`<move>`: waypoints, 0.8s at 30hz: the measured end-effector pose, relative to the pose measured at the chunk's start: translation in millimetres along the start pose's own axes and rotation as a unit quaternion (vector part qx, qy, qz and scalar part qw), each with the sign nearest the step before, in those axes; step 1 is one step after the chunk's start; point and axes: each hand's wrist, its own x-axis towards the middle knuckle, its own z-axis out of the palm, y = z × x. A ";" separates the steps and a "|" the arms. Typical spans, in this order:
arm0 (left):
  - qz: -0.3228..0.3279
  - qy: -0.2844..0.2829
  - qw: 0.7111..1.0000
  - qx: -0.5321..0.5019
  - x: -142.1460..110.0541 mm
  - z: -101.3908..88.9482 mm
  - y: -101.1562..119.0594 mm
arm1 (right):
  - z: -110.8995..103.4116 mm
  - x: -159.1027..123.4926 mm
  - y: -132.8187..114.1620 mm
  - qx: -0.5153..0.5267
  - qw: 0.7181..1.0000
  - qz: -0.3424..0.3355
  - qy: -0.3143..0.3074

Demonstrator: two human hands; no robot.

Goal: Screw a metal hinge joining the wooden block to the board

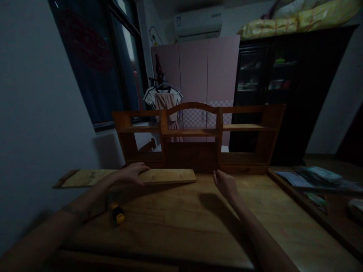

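A long, pale wooden board lies crosswise above the far part of the wooden desk, with a shadow beneath it. My left hand spans the board's width, fingers over the far edge and thumb at the near edge. To the right of the board's end, my right hand is raised over the desk with its fingers curled together. Whatever they may hold is too small or hidden to make out. Near my left forearm lies a screwdriver with a yellow and black handle, its shaft dim.
A wooden shelf unit with open compartments stands along the desk's back edge. A raised wooden rim borders the right side, with papers and plastic packets beyond it. The wall is close on the left.
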 end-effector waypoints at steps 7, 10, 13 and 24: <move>0.170 -0.055 0.984 -0.020 59.5 43.3 107.6 | -8.1 0.6 -6.0 0.062 0.982 -0.142 -0.112; 0.190 -0.067 0.978 -0.048 72.8 68.7 140.2 | -2.2 -5.5 -1.9 0.102 0.966 -0.141 -0.194; 0.198 -0.078 0.974 -0.078 76.3 87.3 155.0 | 7.9 -11.8 2.7 0.122 0.953 -0.111 -0.254; 0.124 -0.023 0.967 -0.220 33.3 79.4 149.0 | 17.9 -15.7 -0.2 0.148 0.948 -0.089 -0.268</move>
